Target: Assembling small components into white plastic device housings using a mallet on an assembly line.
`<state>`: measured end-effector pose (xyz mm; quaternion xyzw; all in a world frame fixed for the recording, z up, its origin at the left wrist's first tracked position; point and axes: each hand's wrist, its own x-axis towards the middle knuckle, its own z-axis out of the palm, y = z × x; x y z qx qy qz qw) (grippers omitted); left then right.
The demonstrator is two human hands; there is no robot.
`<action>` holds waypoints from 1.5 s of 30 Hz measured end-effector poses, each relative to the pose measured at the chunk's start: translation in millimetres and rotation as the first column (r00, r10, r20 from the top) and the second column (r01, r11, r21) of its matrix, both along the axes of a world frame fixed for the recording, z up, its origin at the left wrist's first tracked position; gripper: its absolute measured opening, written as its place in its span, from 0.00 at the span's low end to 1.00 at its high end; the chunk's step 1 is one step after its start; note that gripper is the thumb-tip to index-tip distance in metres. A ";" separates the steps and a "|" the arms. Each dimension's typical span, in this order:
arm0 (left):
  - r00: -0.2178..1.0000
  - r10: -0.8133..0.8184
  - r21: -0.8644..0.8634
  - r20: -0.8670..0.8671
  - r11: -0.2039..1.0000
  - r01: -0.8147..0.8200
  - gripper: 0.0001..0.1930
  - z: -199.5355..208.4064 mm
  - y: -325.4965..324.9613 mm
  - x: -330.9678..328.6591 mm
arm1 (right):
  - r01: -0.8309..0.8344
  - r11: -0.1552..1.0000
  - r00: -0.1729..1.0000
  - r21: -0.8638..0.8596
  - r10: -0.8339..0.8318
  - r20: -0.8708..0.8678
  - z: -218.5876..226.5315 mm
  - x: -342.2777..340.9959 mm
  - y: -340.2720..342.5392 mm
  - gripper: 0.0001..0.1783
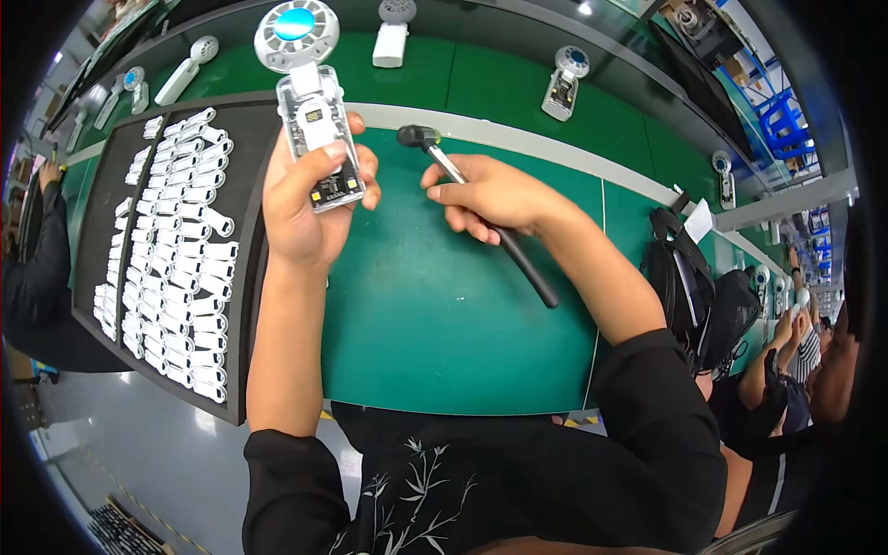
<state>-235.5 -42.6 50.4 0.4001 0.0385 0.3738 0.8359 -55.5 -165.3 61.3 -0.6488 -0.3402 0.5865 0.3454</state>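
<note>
My left hand (310, 190) is closed round a small handheld fan (298, 39) and keeps it raised above the mat. The fan has a round white grille with a blue centre. Its handle is uncovered, so a dark circuit board and clear-and-white inner parts show, with my thumb lying across them. In my right hand (486, 196) is a small hammer (532, 268) with a black head and a dark handle. My fingers wrap its shaft below the head, and the handle slants down to the right. The hammer head is apart from the fan.
A black foam tray (242, 277) with rows of small white parts stands at the left. More fans (392, 37) lie along the green far bench, another (562, 88) with its handle uncovered. Black bags (689, 277) sit at the right edge. Other people work on both sides.
</note>
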 end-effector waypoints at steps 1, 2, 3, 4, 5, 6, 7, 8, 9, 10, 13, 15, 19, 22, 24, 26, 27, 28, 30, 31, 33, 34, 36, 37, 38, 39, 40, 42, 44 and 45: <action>1.000 0.006 0.001 0.003 1.000 -0.006 0.20 0.0 -0.5 0.8 | -0.014 0.999 0.998 0.033 0.012 0.060 9.2 -4.7 -2.7 0.16; 1.000 0.018 0.023 -0.014 1.000 -0.018 0.21 0.3 -1.5 2.2 | -0.029 0.997 0.992 0.066 0.021 0.121 17.3 -9.0 -5.9 0.16; 0.999 0.028 0.043 -0.033 0.999 -0.026 0.22 0.1 -2.6 3.4 | -0.033 0.997 0.992 0.066 0.025 0.123 23.4 -14.1 -10.5 0.16; 0.998 0.037 0.063 -0.051 0.997 -0.034 0.23 0.1 -3.7 4.6 | 0.034 0.969 0.999 0.243 -0.043 0.031 28.8 -19.6 -16.3 0.16; 0.998 0.040 0.064 -0.049 0.997 -0.037 0.23 -0.1 -4.7 5.8 | 0.114 0.907 0.993 0.405 -0.092 -0.073 33.7 -23.7 -21.3 0.15; 0.997 0.053 0.076 -0.062 0.996 -0.048 0.24 -1.3 -5.4 4.9 | 0.107 0.908 0.994 0.405 -0.083 -0.075 37.0 -26.4 -23.7 0.15; 0.995 0.065 0.089 -0.074 0.994 -0.058 0.24 -2.5 -6.0 3.6 | -0.024 0.884 0.989 0.467 -0.047 0.141 40.3 -28.0 -25.8 0.16; 0.994 0.070 0.102 -0.081 0.993 -0.061 0.25 -1.9 -7.3 5.3 | -0.160 0.852 0.934 0.499 -0.033 0.356 45.1 -28.0 -29.6 0.16; 0.994 0.071 0.103 -0.078 0.993 -0.063 0.25 -1.3 -8.7 6.1 | -0.298 0.814 0.832 0.498 -0.034 0.554 48.3 -29.6 -32.8 0.17; 0.993 0.077 0.105 -0.087 0.992 -0.067 0.26 -1.1 -10.3 6.0 | -0.301 0.813 0.831 0.498 -0.032 0.556 49.8 -33.9 -37.0 0.17; 0.991 0.081 0.111 -0.106 0.991 -0.069 0.27 1.1 -15.4 8.0 | -0.145 0.611 0.847 0.778 -0.330 0.417 52.0 -46.1 -52.0 0.11; 0.992 0.048 0.107 -0.116 0.994 -0.035 0.28 3.9 -17.8 9.5 | -0.124 0.632 0.858 0.765 -0.319 0.403 50.1 -45.2 -51.2 0.12; 0.991 0.021 0.116 -0.131 0.993 -0.006 0.30 -0.2 -28.9 12.6 | -0.033 0.714 0.887 0.699 -0.301 0.349 40.5 -42.5 -50.3 0.17; 0.991 0.011 0.104 -0.132 0.995 0.003 0.31 2.5 -31.6 15.4 | 0.008 0.756 0.900 0.655 -0.290 0.324 26.3 -37.7 -44.6 0.19; 0.992 -0.010 0.081 -0.123 0.996 0.020 0.32 8.4 -32.1 14.8 | -0.273 0.425 0.693 0.863 -0.536 0.483 11.1 -37.5 -36.7 0.20; 0.991 -0.021 0.096 -0.132 0.995 0.034 0.32 3.1 -30.5 16.4 | -0.446 0.255 0.559 0.858 -0.669 0.490 14.3 -37.6 -37.2 0.20; 0.990 -0.028 0.113 -0.141 0.993 0.044 0.32 -0.5 -29.3 18.1 | -0.282 0.392 0.702 0.876 -0.538 0.467 26.2 -38.6 -38.5 0.17; 0.987 -0.031 0.129 -0.160 0.990 0.052 0.31 -2.2 -29.6 18.2 | -0.122 0.536 0.830 0.835 -0.407 0.382 35.5 -41.2 -39.5 0.15; 0.986 -0.013 0.133 -0.168 0.991 0.036 0.31 1.5 -33.2 14.9 | 0.020 0.678 0.925 0.735 -0.292 0.245 34.3 -43.0 -37.9 0.13; 0.986 0.004 0.140 -0.166 0.990 0.019 0.31 6.5 -35.7 14.6 | -0.037 0.650 0.896 0.759 -0.315 0.313 27.1 -42.5 -32.0 0.14; 0.986 0.014 0.147 -0.164 0.989 0.011 0.31 7.7 -37.0 17.4 | -0.158 0.594 0.821 0.789 -0.364 0.439 21.0 -42.5 -23.2 0.15; 0.986 0.002 0.149 -0.165 0.989 0.023 0.30 4.8 -35.2 18.8 | -0.153 0.595 0.818 0.789 -0.371 0.439 21.7 -40.1 -27.7 0.15; 0.985 -0.012 0.153 -0.173 0.987 0.039 0.30 2.0 -32.5 19.0 | -0.160 0.619 0.832 0.769 -0.334 0.442 33.2 -38.1 -38.3 0.17; 0.984 -0.010 0.154 -0.178 0.987 0.038 0.30 4.2 -33.4 18.3 | -0.164 0.629 0.842 0.760 -0.312 0.440 35.7 -38.5 -40.0 0.17; 0.983 -0.006 0.180 -0.184 0.983 0.039 0.30 6.6 -34.6 17.6 | -0.162 0.629 0.844 0.761 -0.311 0.436 33.5 -39.4 -38.0 0.17; 0.982 -0.001 0.206 -0.189 0.978 0.041 0.29 10.8 -36.4 17.3 | -0.165 0.652 0.843 0.740 -0.296 0.449 29.5 -40.7 -33.8 0.19; 0.981 0.003 0.232 -0.195 0.972 0.043 0.29 12.9 -37.6 16.8 | -0.168 0.675 0.842 0.719 -0.281 0.460 25.7 -42.1 -29.5 0.21; 0.980 0.046 0.247 -0.195 0.969 0.004 0.29 8.3 -38.1 17.9 | -0.168 0.695 0.842 0.699 -0.267 0.468 23.1 -42.0 -28.5 0.22; 0.974 0.131 0.273 -0.185 0.959 -0.077 0.30 1.7 -37.4 18.1 | -0.049 0.782 0.920 0.621 -0.208 0.333 26.7 -41.2 -35.0 0.24; 0.973 0.132 0.276 -0.188 0.958 -0.077 0.30 -1.0 -35.3 17.2 | 0.004 0.821 0.948 0.571 -0.184 0.258 27.0 -41.3 -35.8 0.25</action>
